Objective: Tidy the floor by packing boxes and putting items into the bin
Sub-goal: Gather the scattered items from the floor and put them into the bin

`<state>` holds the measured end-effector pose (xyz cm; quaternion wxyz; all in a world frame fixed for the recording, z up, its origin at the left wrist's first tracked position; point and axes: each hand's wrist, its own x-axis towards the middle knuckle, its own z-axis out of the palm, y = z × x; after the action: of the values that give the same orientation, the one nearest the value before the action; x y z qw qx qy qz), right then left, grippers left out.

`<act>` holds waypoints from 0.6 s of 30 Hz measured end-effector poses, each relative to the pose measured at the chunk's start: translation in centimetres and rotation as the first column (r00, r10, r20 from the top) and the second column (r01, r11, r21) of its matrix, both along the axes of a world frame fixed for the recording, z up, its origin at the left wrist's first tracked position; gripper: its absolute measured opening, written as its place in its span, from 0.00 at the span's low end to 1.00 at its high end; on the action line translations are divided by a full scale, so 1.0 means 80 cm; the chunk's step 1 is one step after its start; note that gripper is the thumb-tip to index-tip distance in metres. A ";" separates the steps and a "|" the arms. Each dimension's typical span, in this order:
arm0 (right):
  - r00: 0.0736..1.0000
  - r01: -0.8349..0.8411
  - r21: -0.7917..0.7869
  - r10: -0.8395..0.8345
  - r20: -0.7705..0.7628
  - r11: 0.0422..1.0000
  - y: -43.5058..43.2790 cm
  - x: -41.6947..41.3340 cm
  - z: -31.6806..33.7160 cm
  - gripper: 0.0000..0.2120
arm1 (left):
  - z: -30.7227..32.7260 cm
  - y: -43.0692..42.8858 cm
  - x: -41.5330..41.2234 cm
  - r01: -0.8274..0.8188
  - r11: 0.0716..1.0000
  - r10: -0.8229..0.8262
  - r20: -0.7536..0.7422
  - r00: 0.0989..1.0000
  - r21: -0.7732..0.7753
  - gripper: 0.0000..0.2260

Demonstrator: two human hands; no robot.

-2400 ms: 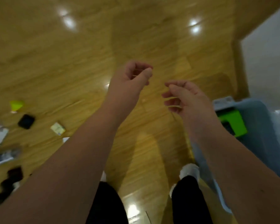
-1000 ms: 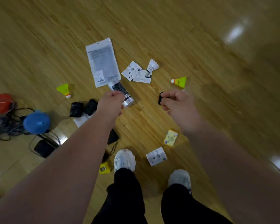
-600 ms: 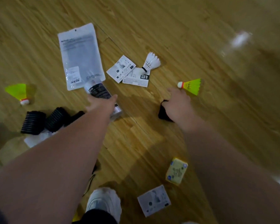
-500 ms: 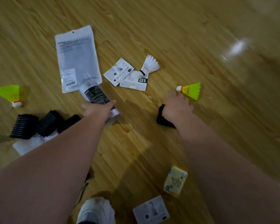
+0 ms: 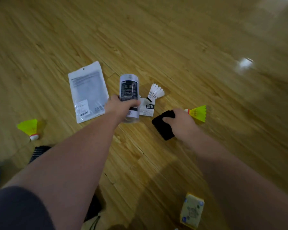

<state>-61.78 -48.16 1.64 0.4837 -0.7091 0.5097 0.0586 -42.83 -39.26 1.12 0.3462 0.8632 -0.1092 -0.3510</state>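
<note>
Small yellow box [image 5: 192,211] is lying nearest the camera, at the lower right of the frame, on the wooden floor [image 5: 173,39]. It is looking like light card, stiff enough to pinch by its long sides.

At the left edge, a black ribbed piece [image 5: 38,151] is peeking out from behind the left forearm. Just above it a left yellow shuttlecock [image 5: 29,127] is resting on the boards.

Both bare arms are reaching up into the middle of the frame. The right hand [image 5: 181,123] is closing its grip round a black fabric band [image 5: 163,128], fingers curled over its upper edge. Whether the band is touching the floor I cannot tell. It is looking soft and limp, so a bunched handful should be holding it safely.

The left hand [image 5: 121,105] is wrapping its grip fully round the lower half of a clear tube [image 5: 129,90] with a black label. The tube is tilting upright and seemingly hanging clear of the floor. It is probably light, rigid and smooth, so a full wrap is suiting it better than a fingertip pinch.

Just beyond the right hand a right yellow shuttlecock [image 5: 198,113] is lying. Behind the tube, a paper card [image 5: 147,108] and a white shuttlecock [image 5: 155,92] are sitting together. The feathers are likely fragile and best lifted by the cork end.

Left of the tube, a flat plastic pouch [image 5: 88,90] is lying. It is looking thin and slippery, probably needing an edge lifted first.
</note>
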 end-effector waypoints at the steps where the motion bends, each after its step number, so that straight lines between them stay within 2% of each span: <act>1: 1.000 0.019 -0.002 -0.019 0.016 1.000 0.000 -0.001 0.002 0.09 | -0.001 -0.006 0.001 0.061 0.998 -0.061 0.002 0.998 0.030 0.44; 4: 0.998 0.049 0.005 -0.049 0.050 0.999 -0.001 -0.008 0.009 0.08 | -0.011 -0.017 0.003 0.154 0.987 -0.151 -0.061 0.987 0.038 0.45; 8: 0.995 0.055 0.012 -0.056 0.084 0.998 -0.007 -0.015 0.013 0.07 | -0.041 -0.022 0.008 0.097 0.994 -0.105 -0.223 0.969 -0.045 0.50; 11: 0.991 0.092 -0.016 -0.090 0.097 0.996 -0.016 -0.013 0.013 0.10 | -0.057 -0.020 0.020 0.076 0.997 -0.077 -0.187 0.979 -0.010 0.49; 15: 0.987 0.126 -0.029 -0.123 0.105 0.992 -0.035 -0.003 0.016 0.08 | -0.064 -0.017 0.044 0.103 0.995 -0.096 -0.260 0.961 0.014 0.49; 18: 0.990 0.092 -0.043 -0.086 0.114 0.995 -0.051 0.019 0.020 0.09 | -0.063 -0.010 0.049 0.124 0.992 -0.115 -0.291 0.950 0.012 0.45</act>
<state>-60.26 -52.26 3.25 0.4964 -0.6993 0.5140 -0.0154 -38.88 -40.08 -3.94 0.3237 0.7994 -0.1042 -0.4953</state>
